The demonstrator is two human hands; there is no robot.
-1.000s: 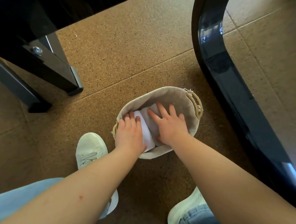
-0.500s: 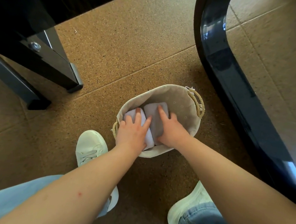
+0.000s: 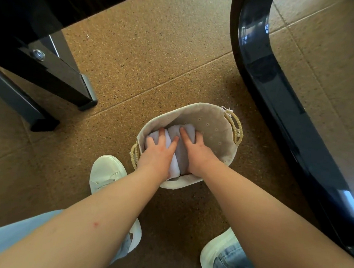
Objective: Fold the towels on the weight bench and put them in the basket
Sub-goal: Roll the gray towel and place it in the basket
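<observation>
Two folded pale grey-white cloth towels (image 3: 175,154) are lying side by side inside the small round cream fabric-lined basket (image 3: 214,124) with woven straw handles. The left hand (image 3: 158,153) and right hand (image 3: 195,154) are pressing flat on them, fingers spread, gripping nothing. The towels are looking soft, light and springy, best pinched along a folded edge. The hands are hiding most of each towel, and the basket floor is not showing.

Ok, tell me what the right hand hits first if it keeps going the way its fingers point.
The right hand lies flat on the folded towels with its fingers pointing to the far side of the basket. Going straight on, it would probably meet the basket's lined far wall first, though depth is hard to judge.
</observation>
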